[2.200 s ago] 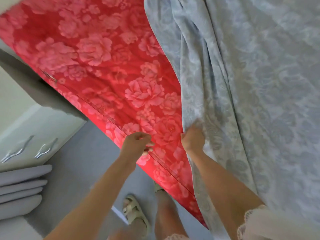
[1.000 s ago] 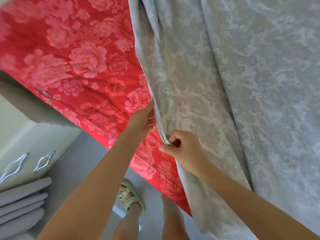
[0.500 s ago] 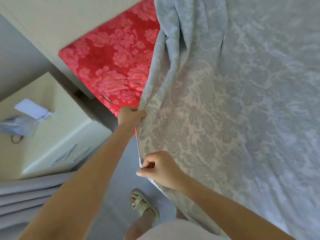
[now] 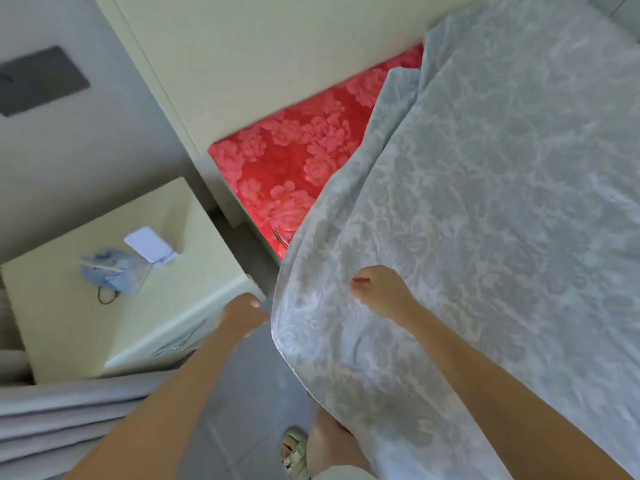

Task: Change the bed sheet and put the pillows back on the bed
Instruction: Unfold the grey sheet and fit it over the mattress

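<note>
A pale grey patterned bed sheet [image 4: 485,209] covers most of the bed and hangs out over its near side. The red floral mattress [image 4: 294,161] shows bare at the corner by the cream headboard [image 4: 263,50]. My left hand [image 4: 242,318] is closed at the sheet's outer edge, holding it out over the floor. My right hand [image 4: 381,292] lies on top of the sheet a little further in, with its fingers curled into the fabric. No pillows are in view.
A cream bedside cabinet [image 4: 62,317] stands left of the bed, with a white device [image 4: 149,244] and a blue mask [image 4: 110,271] on it. Grey curtain folds [image 4: 52,420] hang at the lower left. My sandalled foot [image 4: 294,452] stands on the grey floor.
The sheet has been drawn further toward the headboard and out over the bed's side, hiding more red mattress. My view has swung up to the headboard and cabinet. Both hands have moved apart.
</note>
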`<state>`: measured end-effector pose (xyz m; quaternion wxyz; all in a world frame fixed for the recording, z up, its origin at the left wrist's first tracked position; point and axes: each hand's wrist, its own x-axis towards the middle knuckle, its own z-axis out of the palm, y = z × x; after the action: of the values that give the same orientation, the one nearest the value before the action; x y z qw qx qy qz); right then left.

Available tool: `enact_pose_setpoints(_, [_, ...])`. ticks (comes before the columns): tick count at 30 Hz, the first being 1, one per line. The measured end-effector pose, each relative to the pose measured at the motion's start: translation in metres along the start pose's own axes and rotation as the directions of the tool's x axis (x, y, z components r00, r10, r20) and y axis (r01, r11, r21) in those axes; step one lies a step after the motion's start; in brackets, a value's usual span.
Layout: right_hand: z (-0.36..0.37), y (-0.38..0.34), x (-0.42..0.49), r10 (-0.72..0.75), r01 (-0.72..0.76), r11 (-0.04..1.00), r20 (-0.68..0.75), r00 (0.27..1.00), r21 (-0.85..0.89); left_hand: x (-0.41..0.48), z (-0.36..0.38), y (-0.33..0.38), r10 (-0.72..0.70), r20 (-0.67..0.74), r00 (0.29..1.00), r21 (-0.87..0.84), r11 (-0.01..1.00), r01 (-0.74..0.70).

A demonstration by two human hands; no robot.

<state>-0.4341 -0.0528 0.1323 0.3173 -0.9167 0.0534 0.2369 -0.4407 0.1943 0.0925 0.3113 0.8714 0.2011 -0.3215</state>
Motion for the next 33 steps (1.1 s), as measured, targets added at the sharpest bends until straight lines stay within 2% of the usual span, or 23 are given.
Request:
enact_pose_setpoints(6, [-0.016,-0.03,0.122,0.053,-0.06,0.997,-0.145,0.988,-0.044,0.078,-0.039,0.06,0.144,-0.089,0.985,-0.029,0.989,-0.147])
enact_pose_setpoints(9, [-0.016,-0.047,0.199,0.033,-0.047,0.996,-0.187,0.982,-0.07,0.128,-0.059,0.092,0.159,-0.123,0.98,-0.098,0.98,-0.171])
enact_pose_setpoints(11, [-0.013,-0.056,0.251,0.0,-0.036,0.985,-0.214,0.977,-0.167,0.163,-0.068,0.107,0.155,-0.121,0.981,-0.143,0.975,-0.171])
enact_pose_setpoints(13, [-0.006,-0.059,0.301,-0.112,0.026,0.919,-0.199,0.974,-0.394,0.195,-0.074,0.119,0.166,-0.117,0.979,-0.15,0.972,-0.183])
enact_pose_setpoints(15, [0.001,-0.057,0.343,-0.203,0.101,0.796,-0.106,0.973,-0.597,0.221,-0.078,0.128,0.178,-0.114,0.977,-0.128,0.973,-0.192])
enact_pose_setpoints(17, [0.007,-0.046,0.372,-0.149,0.079,0.691,-0.034,0.988,-0.718,0.242,-0.077,0.132,0.178,-0.1,0.979,-0.136,0.972,-0.19])
enact_pose_setpoints(19, [0.008,-0.025,0.388,0.02,-0.077,0.646,-0.084,0.996,-0.759,0.259,-0.073,0.133,0.175,-0.079,0.981,-0.158,0.97,-0.186])
enact_pose_setpoints(21, [0.006,0.006,0.392,0.189,-0.285,0.694,-0.215,0.958,-0.661,0.273,-0.067,0.135,0.173,-0.045,0.984,-0.156,0.972,-0.178])
enact_pose_setpoints(23, [0.001,0.039,0.389,0.301,-0.401,0.734,-0.267,0.916,-0.548,0.282,-0.06,0.14,0.175,-0.007,0.985,-0.137,0.975,-0.174])
enact_pose_setpoints(25, [-0.007,0.061,0.388,0.318,-0.387,0.764,-0.221,0.922,-0.516,0.29,-0.052,0.148,0.173,0.033,0.984,-0.134,0.977,-0.168])
enact_pose_setpoints(28, [-0.024,0.066,0.398,0.209,-0.268,0.856,-0.178,0.962,-0.442,0.3,-0.042,0.163,0.174,0.081,0.981,-0.171,0.972,-0.159])
enact_pose_setpoints(30, [-0.034,0.05,0.395,0.142,-0.191,0.95,-0.206,0.968,-0.245,0.305,-0.04,0.175,0.184,0.072,0.98,-0.204,0.965,-0.166])
enact_pose_setpoints(31, [-0.038,0.037,0.386,0.127,-0.148,0.985,-0.208,0.97,-0.091,0.307,-0.038,0.181,0.187,0.052,0.981,-0.226,0.959,-0.171])
enact_pose_setpoints(32, [-0.045,0.022,0.373,0.14,-0.117,0.983,-0.167,0.976,0.141,0.309,-0.037,0.186,0.184,0.031,0.982,-0.251,0.953,-0.17])
enact_pose_setpoints(33, [-0.054,0.009,0.356,0.127,-0.079,0.902,-0.087,0.988,0.425,0.311,-0.035,0.191,0.181,0.011,0.983,-0.265,0.949,-0.171])
